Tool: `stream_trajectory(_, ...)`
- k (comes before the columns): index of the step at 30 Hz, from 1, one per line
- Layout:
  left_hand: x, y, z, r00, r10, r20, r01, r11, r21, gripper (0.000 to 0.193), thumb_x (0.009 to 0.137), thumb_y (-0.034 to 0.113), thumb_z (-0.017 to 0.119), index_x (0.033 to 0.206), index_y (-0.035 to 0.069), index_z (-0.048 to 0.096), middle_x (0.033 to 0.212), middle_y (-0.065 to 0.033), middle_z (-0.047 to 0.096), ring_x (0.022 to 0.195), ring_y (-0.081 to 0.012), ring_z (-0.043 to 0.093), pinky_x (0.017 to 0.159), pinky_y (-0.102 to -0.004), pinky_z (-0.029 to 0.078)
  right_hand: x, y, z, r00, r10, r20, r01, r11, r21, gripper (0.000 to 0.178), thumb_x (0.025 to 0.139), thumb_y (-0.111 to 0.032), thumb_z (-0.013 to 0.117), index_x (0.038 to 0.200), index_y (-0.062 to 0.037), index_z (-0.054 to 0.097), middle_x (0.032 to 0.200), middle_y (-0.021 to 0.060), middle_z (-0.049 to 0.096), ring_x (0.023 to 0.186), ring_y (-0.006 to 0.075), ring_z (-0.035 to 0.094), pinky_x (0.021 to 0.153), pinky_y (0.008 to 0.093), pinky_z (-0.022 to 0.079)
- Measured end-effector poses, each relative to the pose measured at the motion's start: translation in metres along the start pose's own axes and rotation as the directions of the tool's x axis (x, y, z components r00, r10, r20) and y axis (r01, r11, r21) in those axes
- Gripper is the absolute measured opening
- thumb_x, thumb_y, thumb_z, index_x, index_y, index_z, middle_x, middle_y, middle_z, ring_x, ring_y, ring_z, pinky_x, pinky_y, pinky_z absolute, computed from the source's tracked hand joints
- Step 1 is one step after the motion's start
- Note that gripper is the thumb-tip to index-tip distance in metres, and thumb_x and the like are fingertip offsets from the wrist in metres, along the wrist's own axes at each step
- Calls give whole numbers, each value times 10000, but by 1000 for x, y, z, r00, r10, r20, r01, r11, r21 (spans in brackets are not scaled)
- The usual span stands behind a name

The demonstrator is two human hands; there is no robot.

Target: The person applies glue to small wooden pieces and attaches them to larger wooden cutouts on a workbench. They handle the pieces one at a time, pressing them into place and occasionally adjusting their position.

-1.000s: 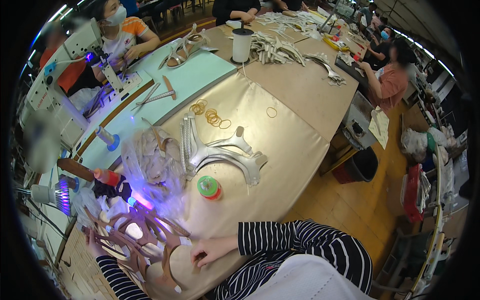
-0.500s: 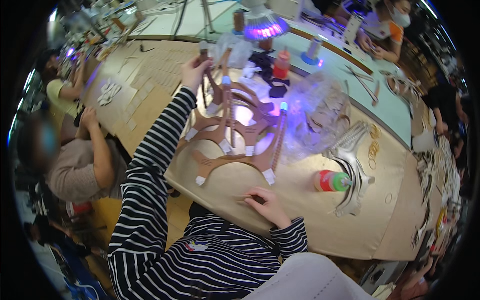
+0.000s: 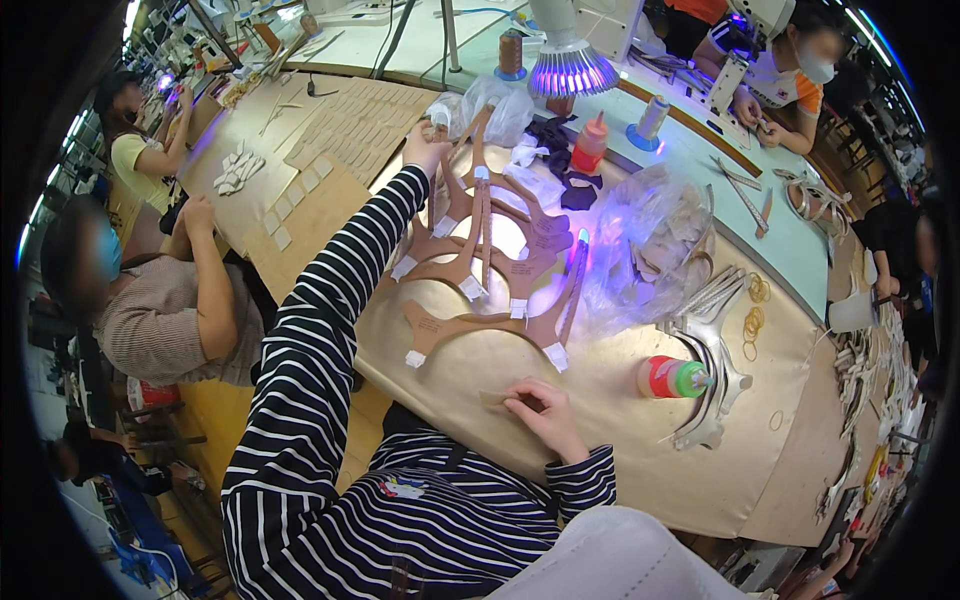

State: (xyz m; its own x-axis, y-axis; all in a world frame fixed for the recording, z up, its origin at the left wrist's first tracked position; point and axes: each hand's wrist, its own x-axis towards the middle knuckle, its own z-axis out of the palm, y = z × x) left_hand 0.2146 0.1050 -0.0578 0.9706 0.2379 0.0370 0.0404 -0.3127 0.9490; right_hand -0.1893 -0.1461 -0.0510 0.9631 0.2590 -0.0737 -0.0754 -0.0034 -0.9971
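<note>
Several brown leather-like shoe-upper pieces (image 3: 465, 325) lie overlapped in a row on the gold-covered table, with white tabs on their ends. My left hand (image 3: 427, 147) reaches to the far end of the row, its fingers closed round the upper end of a brown strap (image 3: 433, 200); the fingertips largely hide that end. Close to the front edge, my right hand (image 3: 548, 418) pinches a small flat tan piece (image 3: 493, 398) between thumb and fingers. The nearest brown piece lies just beyond this hand, not touching it.
A lit lamp (image 3: 572, 70) hangs over the far side. A red squeeze bottle (image 3: 590, 145), a clear plastic bag (image 3: 640, 250), a red-and-green bottle (image 3: 672, 378) and silver upper pieces (image 3: 715, 350) are on the table. Scissors (image 3: 738, 190) lie beyond; a co-worker (image 3: 170, 300) sits at left.
The whole view has shifted slightly. My left hand has moved a little right at the strap's end, which stood out above the fingers before. The tan piece at my right hand shows more clearly.
</note>
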Motion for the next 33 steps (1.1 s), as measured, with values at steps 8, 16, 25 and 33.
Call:
stream_trajectory(8,-17,28,15,907,421,-22,-387,852,352,621,694,127,738,1262,24,510,1131,-200,619,1017,-317,610,909,-389,467,0,0,0,1000,-4,-9,4,1000,-25,106,837,-11,662,929,37,641,860,40,606,770,97,570,658,223,453)
stream_trajectory(16,-39,39,28,946,219,239,-246,965,89,532,787,137,710,1272,36,516,1126,-134,624,908,-186,626,836,-310,507,1,-4,-1,1000,-16,-5,15,995,-97,115,830,-28,671,928,27,646,850,40,608,741,92,565,634,222,448)
stream_trajectory(25,-78,71,19,890,218,400,-226,974,-27,454,835,156,682,1243,17,538,1102,-117,633,963,-177,617,834,-291,507,0,-5,-3,1000,-11,14,13,993,-113,113,839,-50,667,933,11,645,855,45,616,759,105,573,653,229,450)
stream_trajectory(33,-230,122,-15,271,7,963,-35,999,2,314,940,147,554,1219,3,561,1134,-117,629,1044,-175,602,884,-296,474,-1,-2,-4,987,-140,78,144,988,-57,125,832,-85,675,934,-15,656,823,63,632,733,138,580,660,264,459)
